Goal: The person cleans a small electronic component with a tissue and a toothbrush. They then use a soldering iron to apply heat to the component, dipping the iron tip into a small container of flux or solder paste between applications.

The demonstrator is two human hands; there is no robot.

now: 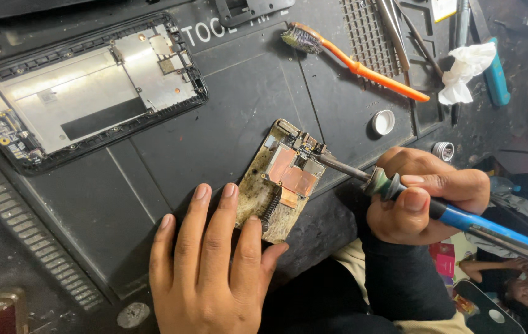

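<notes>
Gripping soldering iron (462, 218) w/ right hand (421, 195); left hand (211, 266) flat, pinning circuit board (282, 179).

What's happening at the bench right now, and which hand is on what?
A person is working on a small circuit board lying on a dark work mat. The left hand lies flat with its fingertips pinning the board's near edge. The right hand grips a blue-handled soldering iron, its tip touching the board's upper right corner. An opened device frame sits at the upper left, an orange brush above.
</notes>
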